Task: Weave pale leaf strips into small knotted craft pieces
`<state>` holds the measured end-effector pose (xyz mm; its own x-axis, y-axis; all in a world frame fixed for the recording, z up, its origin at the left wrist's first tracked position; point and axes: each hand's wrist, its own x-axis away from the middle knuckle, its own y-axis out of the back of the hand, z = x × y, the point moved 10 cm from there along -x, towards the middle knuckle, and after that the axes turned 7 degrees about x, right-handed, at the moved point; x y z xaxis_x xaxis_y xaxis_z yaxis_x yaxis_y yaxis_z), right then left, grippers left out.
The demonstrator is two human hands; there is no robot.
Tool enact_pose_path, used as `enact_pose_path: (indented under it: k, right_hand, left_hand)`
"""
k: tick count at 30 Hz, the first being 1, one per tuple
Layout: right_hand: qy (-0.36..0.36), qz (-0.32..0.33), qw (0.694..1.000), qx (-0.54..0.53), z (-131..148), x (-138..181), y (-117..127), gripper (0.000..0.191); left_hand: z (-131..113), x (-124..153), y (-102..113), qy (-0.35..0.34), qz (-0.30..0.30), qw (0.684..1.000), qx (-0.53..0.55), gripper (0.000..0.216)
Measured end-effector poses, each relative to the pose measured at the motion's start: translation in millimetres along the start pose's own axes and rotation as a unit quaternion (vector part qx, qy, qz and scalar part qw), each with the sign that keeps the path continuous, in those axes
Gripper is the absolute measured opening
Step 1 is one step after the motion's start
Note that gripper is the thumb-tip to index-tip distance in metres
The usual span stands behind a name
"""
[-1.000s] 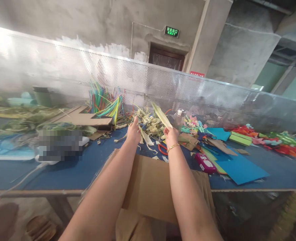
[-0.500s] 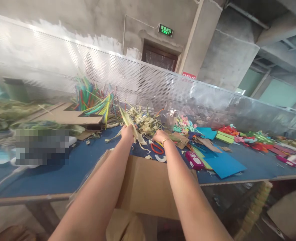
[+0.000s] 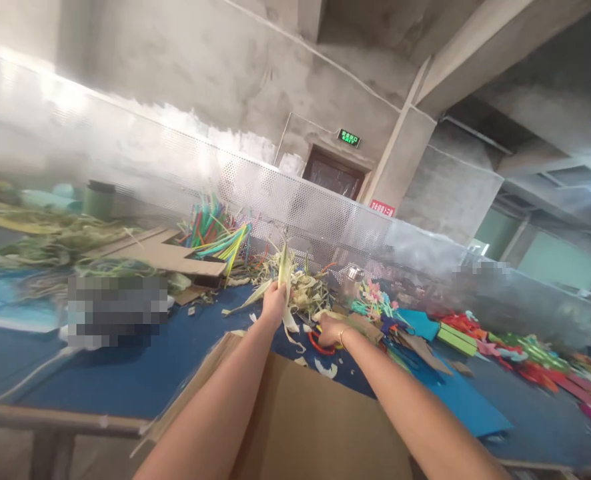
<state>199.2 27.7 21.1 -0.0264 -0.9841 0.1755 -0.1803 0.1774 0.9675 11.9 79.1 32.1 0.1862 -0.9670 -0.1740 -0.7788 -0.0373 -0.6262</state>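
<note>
My left hand (image 3: 274,303) is closed around a pale green dried corn husk (image 3: 284,273), which stands up above the fist with loose strips hanging below. To the right, my right hand (image 3: 330,329) is low over the table at a red loop with a yellow part (image 3: 318,345), perhaps a handle. Its fingers bend downward, blurred and partly hidden, so I cannot tell whether they grip anything. Behind both hands lies a heap of dried husks (image 3: 308,290). White husk scraps (image 3: 325,368) are scattered on the blue tabletop in front.
A brown cardboard sheet (image 3: 320,427) lies below my forearms at the table's edge. Colourful pipe cleaners (image 3: 210,230) stand in a cardboard box (image 3: 175,257) at left. A clear jar (image 3: 351,283), pink paper flowers (image 3: 374,297) and blue sheets (image 3: 463,400) are on the right.
The view has swung, so the table sits lower and further right in the picture. My left hand keeps its husk, now more upright. My right hand has moved to the red loop.
</note>
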Motion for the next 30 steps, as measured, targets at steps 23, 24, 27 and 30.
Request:
enact_pose_path:
  k: [23,24,27,30]
  right_hand:
    - [0.103,-0.051,0.914,-0.390,-85,73,145,0.043]
    - [0.099,-0.058,0.916,-0.385,-85,76,147,0.043]
    - [0.084,-0.066,0.917,-0.384,-84,82,149,0.042]
    - [0.068,-0.062,0.917,-0.388,-85,82,149,0.038]
  left_hand:
    - [8,39,-52,0.140,0.208,0.967,-0.043,0.022]
    - [8,41,-53,0.143,0.215,0.965,-0.049,0.023]
    - [10,45,-57,0.147,0.238,0.957,-0.071,0.025]
    - [15,48,-60,0.155,0.261,0.948,-0.095,0.023]
